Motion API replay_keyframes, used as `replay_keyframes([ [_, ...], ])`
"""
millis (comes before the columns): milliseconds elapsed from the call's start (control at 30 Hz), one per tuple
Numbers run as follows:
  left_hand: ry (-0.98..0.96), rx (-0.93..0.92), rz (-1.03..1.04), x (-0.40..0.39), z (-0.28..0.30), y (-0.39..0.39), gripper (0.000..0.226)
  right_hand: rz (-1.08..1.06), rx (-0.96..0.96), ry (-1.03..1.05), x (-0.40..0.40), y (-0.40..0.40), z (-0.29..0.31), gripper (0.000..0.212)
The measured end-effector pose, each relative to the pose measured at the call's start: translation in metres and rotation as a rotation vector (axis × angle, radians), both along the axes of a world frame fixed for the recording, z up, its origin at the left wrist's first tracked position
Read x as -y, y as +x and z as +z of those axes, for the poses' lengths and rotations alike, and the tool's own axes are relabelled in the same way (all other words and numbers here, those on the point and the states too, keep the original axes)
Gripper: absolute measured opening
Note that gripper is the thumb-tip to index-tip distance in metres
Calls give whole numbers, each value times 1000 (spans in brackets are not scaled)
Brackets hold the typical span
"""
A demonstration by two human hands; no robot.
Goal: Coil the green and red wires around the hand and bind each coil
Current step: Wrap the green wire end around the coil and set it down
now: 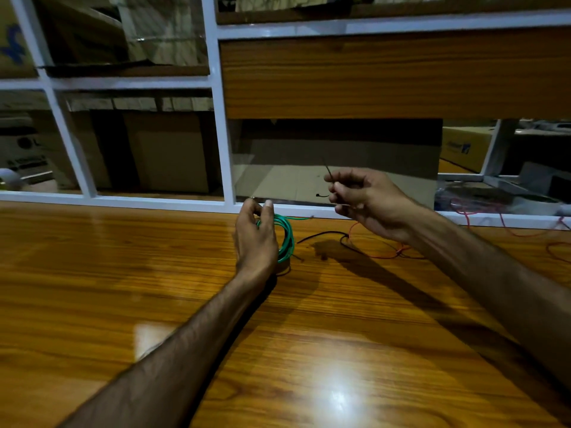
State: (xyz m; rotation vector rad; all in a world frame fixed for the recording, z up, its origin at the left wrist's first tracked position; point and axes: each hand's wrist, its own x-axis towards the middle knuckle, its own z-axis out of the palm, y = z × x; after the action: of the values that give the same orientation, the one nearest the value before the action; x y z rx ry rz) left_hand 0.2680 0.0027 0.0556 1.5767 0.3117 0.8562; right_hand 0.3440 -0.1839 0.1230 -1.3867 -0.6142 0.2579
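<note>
My left hand [255, 239] holds a coil of green wire [285, 239] wound round its fingers, just above the wooden table [154, 273]. The coil's loose end points right toward the window frame. My right hand [367, 202] is raised to the right of it and pinches a thin black cable tie [327, 173] between thumb and fingers. The red wire [380, 256] lies loose on the table under my right forearm, tangled with a black wire [327, 234].
A white window frame [225, 149] with glass panes runs along the table's far edge. Cardboard boxes stand behind the glass. More red wire [475, 211] lies at the far right past the frame.
</note>
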Motion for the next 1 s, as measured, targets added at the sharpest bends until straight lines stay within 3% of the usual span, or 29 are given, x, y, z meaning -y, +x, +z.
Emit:
replay_keyframes([
  [233, 2, -18, 6, -3, 2, -5, 23, 126, -275, 181, 14, -51, -2, 15],
  [400, 71, 21, 72, 1, -1, -3, 29, 135, -332, 230, 14, -72, -17, 16],
  [700, 170, 140, 87, 9, -6, -4, 31, 6, -45, 99, -21, -97, -40, 11],
  [1000, 122, 123, 73, 13, -6, -5, 30, -169, 232, -6, -30, -97, -47, 7],
])
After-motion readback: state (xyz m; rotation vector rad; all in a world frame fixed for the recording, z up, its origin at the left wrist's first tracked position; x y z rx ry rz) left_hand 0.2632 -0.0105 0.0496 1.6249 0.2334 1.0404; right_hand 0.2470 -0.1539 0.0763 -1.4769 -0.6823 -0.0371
